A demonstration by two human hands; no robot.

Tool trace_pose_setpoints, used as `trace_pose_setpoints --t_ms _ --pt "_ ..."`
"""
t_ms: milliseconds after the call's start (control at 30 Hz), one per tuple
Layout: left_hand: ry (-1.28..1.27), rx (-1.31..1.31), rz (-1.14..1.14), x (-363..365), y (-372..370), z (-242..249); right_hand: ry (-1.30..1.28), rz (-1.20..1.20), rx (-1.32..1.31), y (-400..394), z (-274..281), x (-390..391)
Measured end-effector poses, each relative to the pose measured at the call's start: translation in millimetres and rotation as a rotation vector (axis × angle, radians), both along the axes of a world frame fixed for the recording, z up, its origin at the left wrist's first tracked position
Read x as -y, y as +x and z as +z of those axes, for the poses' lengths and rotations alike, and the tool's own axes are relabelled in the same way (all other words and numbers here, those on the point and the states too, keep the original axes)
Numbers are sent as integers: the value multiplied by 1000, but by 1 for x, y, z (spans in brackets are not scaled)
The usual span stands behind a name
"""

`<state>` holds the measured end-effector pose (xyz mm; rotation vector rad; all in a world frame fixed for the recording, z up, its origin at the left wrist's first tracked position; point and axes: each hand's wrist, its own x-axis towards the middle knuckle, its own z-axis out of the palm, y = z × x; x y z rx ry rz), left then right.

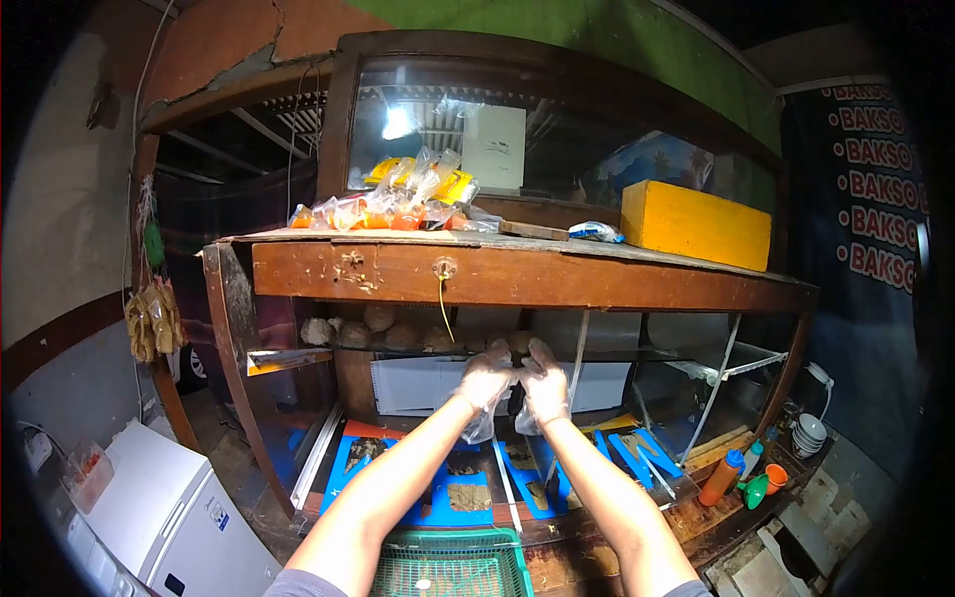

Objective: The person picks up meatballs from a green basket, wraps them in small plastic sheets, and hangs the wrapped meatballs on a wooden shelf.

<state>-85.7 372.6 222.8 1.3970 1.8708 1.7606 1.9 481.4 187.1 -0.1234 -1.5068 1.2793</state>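
Observation:
Both my hands wear clear plastic gloves and reach under the counter to the edge of a dark shelf. My left hand [486, 380] and my right hand [543, 384] are close together, fingers bent inward. A rough brown ball [519, 340] shows just behind and between the fingertips; whether they grip it I cannot make out. More round, rough, brown-grey balls [379, 317] sit in a row on the shelf to the left, one of them higher than the rest. Loose glove plastic hangs below both wrists.
A green plastic basket [453, 542] stands below my forearms. Blue cut-out panels [448, 497] line the case floor. Bagged sauces [398, 214] and a yellow box [696, 224] rest on the counter. An orange bottle [720, 480] stands right; a white freezer [169, 507] is left.

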Motion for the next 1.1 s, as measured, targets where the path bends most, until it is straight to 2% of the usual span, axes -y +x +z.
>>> trace_pose_setpoints --t_ms 67,133,200,233,267,333,400,433,533,600,700,867,933,1100 --pt "41 -89 4 3 -16 -22 90 26 65 13 -21 5" --pt "-39 108 -119 56 21 -9 65 48 141 44 -24 35" --pt "-101 76 -101 78 26 -20 203 33 143 65 -31 56" --pt "28 13 -138 90 29 -35 217 32 165 74 -35 66" --pt "162 -51 -173 101 29 -46 152 87 195 87 -38 79" --pt "101 -40 -173 132 37 -57 147 122 182 102 -52 99" --pt "66 -110 -145 162 45 -70 197 75 278 119 -66 119" --pt "157 -146 -178 174 47 -76 186 79 327 129 -67 134" --pt "-17 42 -169 224 63 -86 23 176 363 153 -73 171" --pt "-29 -20 -134 250 64 -98 19 203 428 167 -82 183" --pt "-38 39 -75 286 73 -118 17 153 457 186 -90 208" --pt "-48 -1 2 330 84 -155 188 -40 591 208 -118 233" --pt "-86 3 18 337 90 -159 243 -72 672 212 -113 249" --pt "-99 -67 -77 345 100 -167 294 -179 816 216 -125 274"
